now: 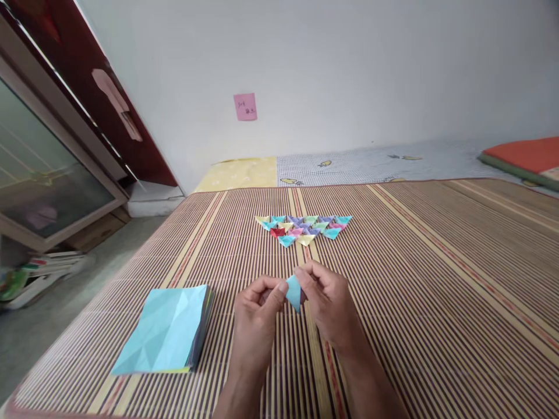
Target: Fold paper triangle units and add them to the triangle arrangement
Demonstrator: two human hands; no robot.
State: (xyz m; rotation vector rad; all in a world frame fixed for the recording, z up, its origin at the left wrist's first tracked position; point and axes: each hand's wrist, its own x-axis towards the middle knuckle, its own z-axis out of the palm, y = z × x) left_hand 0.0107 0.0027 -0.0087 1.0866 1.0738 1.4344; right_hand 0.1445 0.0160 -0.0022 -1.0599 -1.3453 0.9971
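Between my two hands, above the striped mat, is a small folded piece of light blue paper (294, 293) with a pointed lower end. My left hand (258, 308) pinches its left edge between thumb and forefinger. On the other side, the thumb and fingers of my right hand (328, 302) grip its upper right edge. Beyond my hands lie several small folded paper boats (305, 240) in rows, coloured blue, yellow, red, pink, purple and green. To the left rests a stack of creased paper sheets (163, 329), light blue on top.
A striped bamboo mat (419, 326) covers the bed. Along the white wall runs patterned bedding (358, 166), with a folded orange and green cloth (524, 157) at the right. A pink note (245, 107) sticks to the wall. At the left stand a glass-panelled frame (56, 174) and a dark red door (126, 134).
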